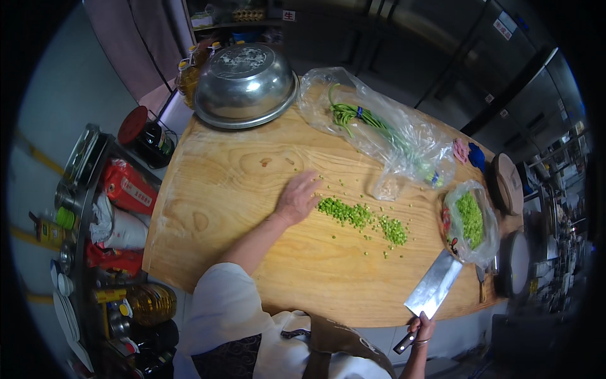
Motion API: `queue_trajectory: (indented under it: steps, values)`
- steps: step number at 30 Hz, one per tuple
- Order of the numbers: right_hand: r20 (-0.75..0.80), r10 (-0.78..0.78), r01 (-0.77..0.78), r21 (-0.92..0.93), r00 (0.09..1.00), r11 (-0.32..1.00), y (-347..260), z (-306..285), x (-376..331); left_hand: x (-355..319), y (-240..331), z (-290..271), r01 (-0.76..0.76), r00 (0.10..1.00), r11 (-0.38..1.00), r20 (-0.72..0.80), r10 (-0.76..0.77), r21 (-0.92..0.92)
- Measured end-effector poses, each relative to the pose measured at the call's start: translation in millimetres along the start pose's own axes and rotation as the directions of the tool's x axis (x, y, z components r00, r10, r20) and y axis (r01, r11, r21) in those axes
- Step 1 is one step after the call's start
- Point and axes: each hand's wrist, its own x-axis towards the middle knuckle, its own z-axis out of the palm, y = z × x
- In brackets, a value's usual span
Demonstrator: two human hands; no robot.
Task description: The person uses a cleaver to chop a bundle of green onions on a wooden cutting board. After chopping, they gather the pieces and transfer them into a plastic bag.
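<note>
- Chopped green stalk pieces heaped in a loose line at centre frame on a large wooden cutting board, with stray bits scattered around.
- Left hand laid flat and open on the board, fingers spread, fingertips just beside the left end of the green heap; holding nothing.
- Right hand at lower right of frame, closed around the dark handle of a cleaver, broad blade angled up over the board's near edge, apart from the heap.
- Clear plastic bag filled with more chopped green at right of frame, just above the blade.
- Larger clear bag with uncut long green stalks at upper centre-right.
- Upturned steel bowl at upper centre on the board's far end.
- Cluttered rack of bottles and packets along left of frame.
</note>
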Motion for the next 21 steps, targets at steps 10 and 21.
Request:
queue_trajectory:
  steps: [10, 21]
  values:
    - [-0.038, 0.066, -0.067, -0.028, 0.997, 0.997, 6.3, -4.6, 7.7, 35.7, 4.7, 58.2, 0.112, 0.985, 0.943, 0.16, -0.064, -0.314]
    - [-0.084, 0.115, -0.115, 0.014, 0.99, 0.993, 3.7, -4.8, 5.7, 66.9, 72.6, 75.2, -0.062, 0.963, 0.885, 0.204, 0.174, -0.461]
